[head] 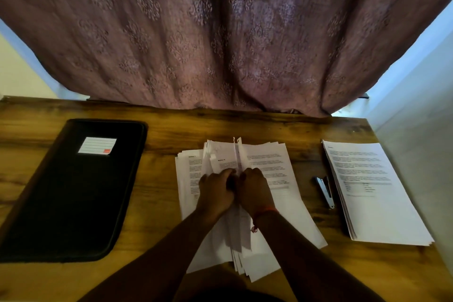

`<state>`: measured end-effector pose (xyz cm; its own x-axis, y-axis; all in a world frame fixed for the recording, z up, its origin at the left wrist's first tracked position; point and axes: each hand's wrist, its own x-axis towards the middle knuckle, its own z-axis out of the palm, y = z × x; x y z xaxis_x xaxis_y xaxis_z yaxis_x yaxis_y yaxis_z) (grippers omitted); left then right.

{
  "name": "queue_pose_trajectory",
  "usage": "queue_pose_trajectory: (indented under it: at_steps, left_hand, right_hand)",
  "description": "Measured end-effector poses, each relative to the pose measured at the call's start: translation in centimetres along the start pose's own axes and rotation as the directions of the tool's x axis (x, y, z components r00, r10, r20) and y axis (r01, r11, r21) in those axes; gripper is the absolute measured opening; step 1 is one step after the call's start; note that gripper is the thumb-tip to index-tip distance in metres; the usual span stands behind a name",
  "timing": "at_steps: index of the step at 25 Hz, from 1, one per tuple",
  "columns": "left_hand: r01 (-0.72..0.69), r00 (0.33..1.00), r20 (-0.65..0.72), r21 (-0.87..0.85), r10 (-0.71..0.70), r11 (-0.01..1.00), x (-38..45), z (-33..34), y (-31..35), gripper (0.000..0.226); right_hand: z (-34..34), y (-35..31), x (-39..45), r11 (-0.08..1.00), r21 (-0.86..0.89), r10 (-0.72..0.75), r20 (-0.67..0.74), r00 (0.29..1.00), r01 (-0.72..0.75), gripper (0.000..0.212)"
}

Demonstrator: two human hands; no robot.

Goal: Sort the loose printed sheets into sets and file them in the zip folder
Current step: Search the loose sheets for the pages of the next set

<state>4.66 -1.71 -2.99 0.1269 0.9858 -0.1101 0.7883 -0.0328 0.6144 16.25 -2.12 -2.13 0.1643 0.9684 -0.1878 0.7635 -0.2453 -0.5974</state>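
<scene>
Two bare forearms reach in from the near edge, meeting over the loose pile of printed sheets (282,203) spread in the middle of the wooden counter (157,203). The left hand (215,191) and right hand (255,191) lie knuckle to knuckle on the pile, backs up, fingers curled forward and down. Each grip closes on a thin bundle of sheets (236,152) that stands up on edge between them, its top corners rising clear of the flat pages. A red thread bracelet (263,213) circles the right wrist, a loose end hanging beside it.

The pages carry blocks of black type with a short bold heading at the top left, but the print is too blurred to read. Right of the pile, apart from it, a small metal stapler (324,192) lies on the wood, and just beyond that sits a squared stack of printed sheets (377,203), its top page showing paragraphs and a small table, also unreadable.

Well to the left lies the black zip folder (73,193), closed and flat, with a white ruled label (97,146) on its cover; the label has a small red patch in one corner and no legible writing.

Behind the counter's far edge hangs a mauve patterned curtain (220,32).
</scene>
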Motion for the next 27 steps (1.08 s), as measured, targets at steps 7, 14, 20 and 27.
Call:
queue_pose_trajectory:
  at_steps: [7, 14, 20, 27]
  left_hand:
    - [0.061, 0.992, -0.107, -0.062, -0.067, 0.996, 0.0, 0.6, -2.2, 0.047]
    - [0.202, 0.956, -0.197, -0.103, -0.218, 0.974, 0.9, 0.5, -1.5, 0.029]
    - [0.098, 0.971, -0.231, 0.151, -0.062, 0.984, 0.6, -0.5, -1.1, 0.027]
    - [0.028, 0.995, -0.095, -0.044, -0.032, 0.999, 0.2, 0.6, -1.5, 0.037]
  right_hand:
    - [-1.7, 0.7, -0.3, 0.930, 0.352, 0.147, -0.084, 0.986, -0.109, 0.039]
    - [-0.7, 0.7, -0.5, 0.992, -0.101, -0.082, -0.009, 0.997, 0.081, 0.036]
    - [0.5, 1.1, -0.6, 0.971, -0.165, -0.180, -0.034, 0.983, 0.173, 0.027]
    - [0.7, 1.2, -1.1, 0.895, -0.287, -0.322, 0.113, 0.940, 0.341, 0.015]
